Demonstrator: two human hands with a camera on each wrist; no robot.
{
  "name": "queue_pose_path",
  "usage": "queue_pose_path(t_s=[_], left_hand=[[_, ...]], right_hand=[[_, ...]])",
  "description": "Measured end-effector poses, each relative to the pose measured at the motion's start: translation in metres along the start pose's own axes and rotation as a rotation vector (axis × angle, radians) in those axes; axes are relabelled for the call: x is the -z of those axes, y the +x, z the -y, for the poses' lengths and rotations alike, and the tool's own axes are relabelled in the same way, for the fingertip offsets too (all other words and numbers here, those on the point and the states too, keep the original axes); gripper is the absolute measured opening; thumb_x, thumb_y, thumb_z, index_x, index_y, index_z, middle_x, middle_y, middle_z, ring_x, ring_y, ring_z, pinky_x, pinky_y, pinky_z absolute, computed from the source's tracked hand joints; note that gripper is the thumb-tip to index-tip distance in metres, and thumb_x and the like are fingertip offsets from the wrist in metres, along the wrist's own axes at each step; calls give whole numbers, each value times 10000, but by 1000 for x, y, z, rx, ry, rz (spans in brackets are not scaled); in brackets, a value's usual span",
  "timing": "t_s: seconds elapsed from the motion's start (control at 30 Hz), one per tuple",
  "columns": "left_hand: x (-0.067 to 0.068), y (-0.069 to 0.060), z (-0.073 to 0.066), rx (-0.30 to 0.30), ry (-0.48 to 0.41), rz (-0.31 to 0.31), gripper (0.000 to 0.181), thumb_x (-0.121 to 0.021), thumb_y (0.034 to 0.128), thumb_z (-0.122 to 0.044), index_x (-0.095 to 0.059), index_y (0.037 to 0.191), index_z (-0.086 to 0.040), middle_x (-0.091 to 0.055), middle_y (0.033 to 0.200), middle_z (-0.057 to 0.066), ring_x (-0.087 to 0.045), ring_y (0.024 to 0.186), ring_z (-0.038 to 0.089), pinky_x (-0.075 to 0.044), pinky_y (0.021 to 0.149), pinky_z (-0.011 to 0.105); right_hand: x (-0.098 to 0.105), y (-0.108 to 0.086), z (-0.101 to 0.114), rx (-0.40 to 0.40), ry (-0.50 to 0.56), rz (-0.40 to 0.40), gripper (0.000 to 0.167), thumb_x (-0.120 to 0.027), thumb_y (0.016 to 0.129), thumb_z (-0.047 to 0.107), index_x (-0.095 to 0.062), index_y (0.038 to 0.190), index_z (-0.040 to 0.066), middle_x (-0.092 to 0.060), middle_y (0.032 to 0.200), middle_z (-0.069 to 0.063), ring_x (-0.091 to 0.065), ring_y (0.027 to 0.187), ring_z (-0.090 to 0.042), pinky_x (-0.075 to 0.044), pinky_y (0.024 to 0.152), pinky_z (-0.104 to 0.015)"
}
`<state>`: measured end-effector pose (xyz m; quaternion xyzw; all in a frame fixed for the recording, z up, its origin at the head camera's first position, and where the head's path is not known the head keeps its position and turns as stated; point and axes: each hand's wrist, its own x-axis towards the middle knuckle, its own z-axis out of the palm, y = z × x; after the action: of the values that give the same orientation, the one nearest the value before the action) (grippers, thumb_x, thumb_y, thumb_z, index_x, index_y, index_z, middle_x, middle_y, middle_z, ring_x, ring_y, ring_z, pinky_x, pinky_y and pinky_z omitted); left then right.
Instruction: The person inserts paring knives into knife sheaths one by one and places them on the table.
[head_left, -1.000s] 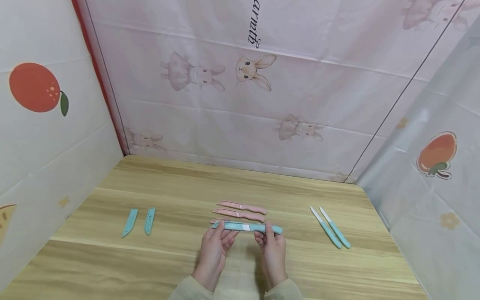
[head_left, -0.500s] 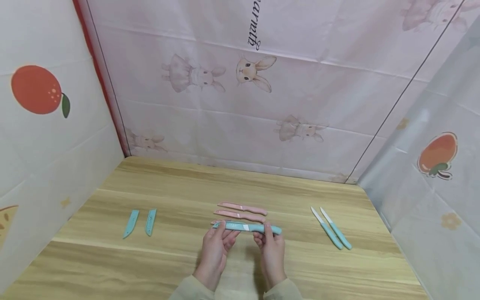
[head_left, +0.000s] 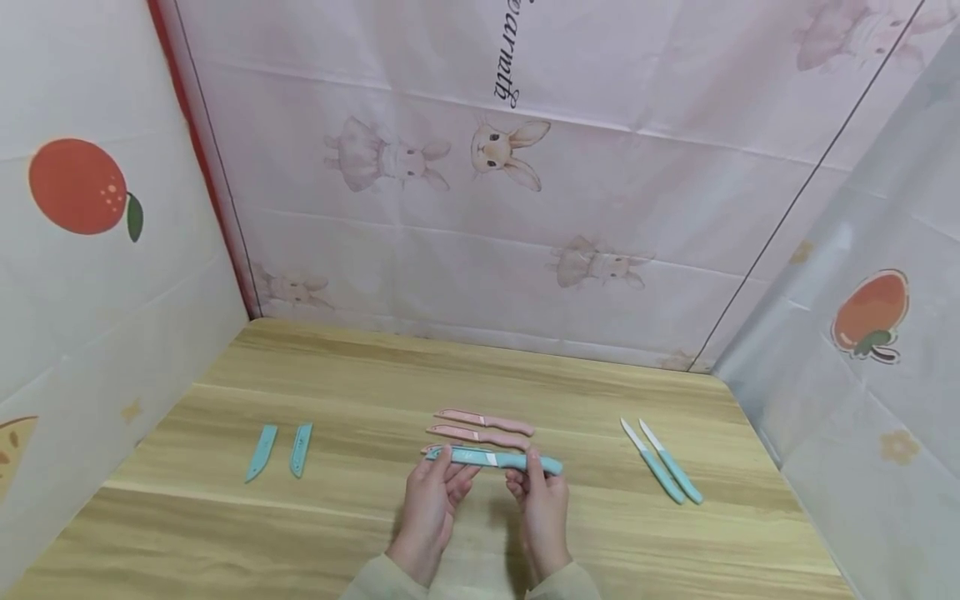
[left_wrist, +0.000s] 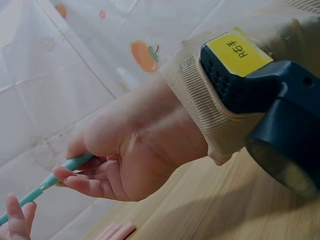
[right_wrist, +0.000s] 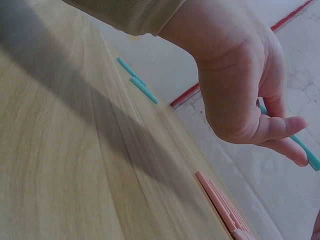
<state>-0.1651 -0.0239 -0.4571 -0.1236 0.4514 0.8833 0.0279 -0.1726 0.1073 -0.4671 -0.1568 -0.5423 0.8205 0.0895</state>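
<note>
In the head view a teal knife (head_left: 510, 460) in its teal sheath (head_left: 468, 457) is held level above the table. The left hand (head_left: 427, 504) pinches the sheath end, thumb on top; the right hand (head_left: 545, 508) pinches the handle. The left wrist view shows the right hand (left_wrist: 135, 145) gripping the handle (left_wrist: 75, 163), with left-hand fingertips (left_wrist: 17, 220) at the lower left. Seen in the right wrist view, the left hand (right_wrist: 240, 85) holds the sheath (right_wrist: 306, 150). Pink sheathed knives (head_left: 480, 435) lie just beyond, one partly hidden.
Two teal sheaths (head_left: 261, 452) (head_left: 301, 450) lie on the wooden table (head_left: 337, 533) at the left. At the right are two unsheathed teal knives (head_left: 660, 473) (head_left: 679, 473), blades pointing away. Printed curtains (head_left: 450, 275) stand around the back and sides.
The head view has shifted slightly, so the scene sits a little lower. Both hands keep their grip on the sheathed teal knife, which tilts slightly more, its handle end lower.
</note>
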Motion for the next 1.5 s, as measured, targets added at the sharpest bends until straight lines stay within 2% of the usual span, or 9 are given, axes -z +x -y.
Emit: queue_pose_path(t_s=[0.5, 0.67, 0.77, 0.9, 1.0, 1.1, 1.23, 1.37, 1.5], left_hand=[[-1, 0, 2, -19, 38, 21, 430, -419, 1007, -234, -361, 1261, 107, -655, 998, 121, -673, 842, 141, -541, 662, 164], [8, 6, -4, -30, 171, 59, 385, -527, 963, -208, -479, 1202, 91, -639, 971, 65, -644, 865, 134, -542, 782, 234], [15, 11, -13, -61, 266, 77, 397, -592, 924, -153, -499, 1227, 85, -659, 895, 73, -660, 812, 134, -552, 751, 239], [21, 17, -24, -84, 374, 80, 406, -631, 892, -110, -520, 1227, 90, -687, 855, 128, -685, 740, 150, -560, 646, 212], [25, 19, -31, -71, 431, 90, 373, -636, 888, -109, -552, 1183, 104, -692, 833, 130, -684, 713, 147, -557, 604, 201], [31, 22, -36, -48, 481, 125, 345, -620, 899, -107, -564, 1162, 108, -688, 833, 110, -678, 729, 140, -562, 630, 219], [42, 27, -43, -33, 598, 217, 346, -621, 894, -92, -560, 1176, 98, -677, 917, 125, -668, 811, 163, -564, 739, 294], [52, 34, -48, -105, 838, 308, 329, -676, 851, -105, -613, 1139, 41, -657, 988, 104, -638, 857, 179, -556, 759, 321], [58, 41, -49, -266, 1162, 376, 257, -720, 814, -140, -671, 1044, -37, -654, 952, 20, -606, 828, 143, -542, 705, 287]], right_hand=[[1, -2, -2, 27, 26, 18, 249, -466, 991, 188, -482, 1016, -59, -603, 714, -7, -576, 622, -65, -527, 586, -176], [9, 4, 3, -40, 48, 96, 137, -489, 980, 150, -486, 965, 14, -602, 742, 9, -593, 670, -54, -522, 625, -156], [15, 8, 8, -55, 10, 157, 178, -533, 958, 143, -468, 1034, -4, -581, 836, -4, -590, 748, -64, -524, 716, -172], [24, 14, 16, -33, -134, 228, 407, -572, 935, 150, -379, 1214, -73, -537, 1017, -77, -575, 866, -101, -507, 845, -240], [31, 16, 21, -16, -267, 276, 453, -578, 926, 149, -372, 1242, -101, -534, 1086, -115, -570, 925, -143, -492, 891, -301], [36, 17, 25, 6, -367, 314, 419, -582, 918, 127, -418, 1217, -116, -564, 1092, -123, -575, 966, -175, -491, 904, -331], [42, 19, 29, 54, -489, 354, 403, -600, 904, 118, -485, 1214, -112, -606, 1097, -136, -588, 994, -196, -500, 888, -322], [48, 23, 32, 99, -662, 395, 385, -645, 873, 138, -547, 1182, -69, -636, 1030, -110, -612, 939, -207, -525, 831, -318], [54, 29, 30, 201, -872, 478, 287, -694, 825, 97, -609, 1057, -48, -655, 922, -76, -628, 835, -194, -545, 747, -311]])
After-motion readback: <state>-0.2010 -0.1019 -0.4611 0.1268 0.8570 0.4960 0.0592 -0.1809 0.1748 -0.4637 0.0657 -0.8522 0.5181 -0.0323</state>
